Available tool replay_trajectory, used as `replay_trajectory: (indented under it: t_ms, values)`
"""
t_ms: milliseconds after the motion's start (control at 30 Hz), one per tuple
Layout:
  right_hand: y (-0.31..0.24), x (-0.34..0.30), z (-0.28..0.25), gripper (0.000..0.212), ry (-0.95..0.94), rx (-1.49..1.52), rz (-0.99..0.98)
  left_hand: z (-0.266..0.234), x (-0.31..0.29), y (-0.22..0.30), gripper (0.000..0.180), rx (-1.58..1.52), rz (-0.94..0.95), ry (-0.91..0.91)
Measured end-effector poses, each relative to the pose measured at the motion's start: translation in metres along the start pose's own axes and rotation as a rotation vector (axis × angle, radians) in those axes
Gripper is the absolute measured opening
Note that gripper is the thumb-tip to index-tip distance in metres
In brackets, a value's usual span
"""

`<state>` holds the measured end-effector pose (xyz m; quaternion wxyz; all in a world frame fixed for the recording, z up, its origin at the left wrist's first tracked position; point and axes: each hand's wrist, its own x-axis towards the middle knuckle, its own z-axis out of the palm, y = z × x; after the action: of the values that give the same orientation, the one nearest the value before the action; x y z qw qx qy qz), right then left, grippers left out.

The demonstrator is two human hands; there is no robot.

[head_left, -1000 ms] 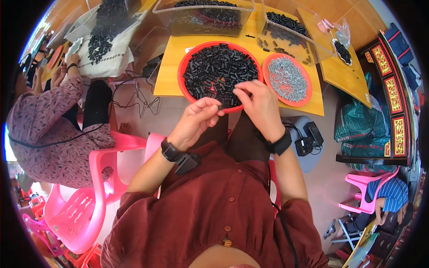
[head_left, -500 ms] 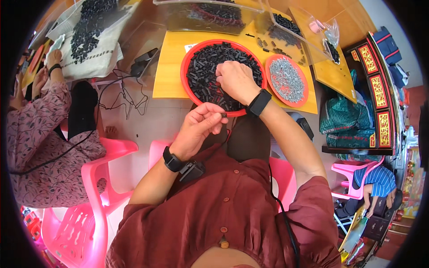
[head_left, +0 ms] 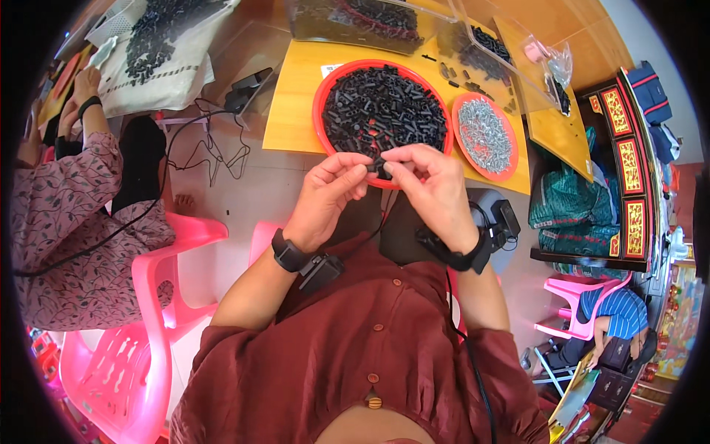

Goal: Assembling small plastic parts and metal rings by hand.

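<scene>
Both of my hands meet just over the near rim of a red basin (head_left: 319, 122) filled with small black plastic parts (head_left: 381, 103). My left hand (head_left: 329, 196) is closed, pinching a small black part (head_left: 372, 169) between thumb and forefinger. My right hand (head_left: 438, 196) pinches at the same spot, its fingertips closed on a small black piece right beside the left one. Whether the two pieces touch or are joined is too small to tell. To the right of the basin, a red plate (head_left: 460, 140) holds many small silvery metal parts (head_left: 484, 137).
The yellow table (head_left: 285, 111) carries a clear plastic bin (head_left: 355, 37) of black parts and some loose dark pieces (head_left: 473, 85). At left, another person (head_left: 81, 214) sits near a pink chair (head_left: 148, 318). Cables (head_left: 211, 152) trail at the table's left. Green sacks (head_left: 569, 196) stand at right.
My right hand has come out of the basin toward me and now meets my left hand, pinching a small black piece. The left hand stays near the rim with its part.
</scene>
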<state>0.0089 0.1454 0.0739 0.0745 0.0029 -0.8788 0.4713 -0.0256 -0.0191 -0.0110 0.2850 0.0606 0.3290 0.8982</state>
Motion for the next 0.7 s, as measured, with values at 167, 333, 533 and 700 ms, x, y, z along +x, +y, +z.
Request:
replay_trajectory:
  t_ms: [167, 333, 533, 700]
  values:
    - [-0.003, -0.024, 0.012, 0.011, 0.137, -0.006, -0.122, -0.001, -0.001, -0.002, 0.021, 0.074, 0.008, 0.022]
    - [-0.002, -0.031, 0.021, 0.017, 0.2, 0.086, -0.063, 0.0, -0.002, -0.004, 0.023, 0.09, 0.018, 0.039]
    - [-0.005, -0.038, 0.031, 0.023, 0.23, 0.136, -0.059, 0.001, -0.004, -0.003, 0.023, 0.066, 0.049, 0.015]
    - [-0.002, -0.04, 0.037, 0.027, 0.29, 0.149, -0.113, 0.002, -0.004, -0.002, 0.022, 0.056, 0.05, -0.004]
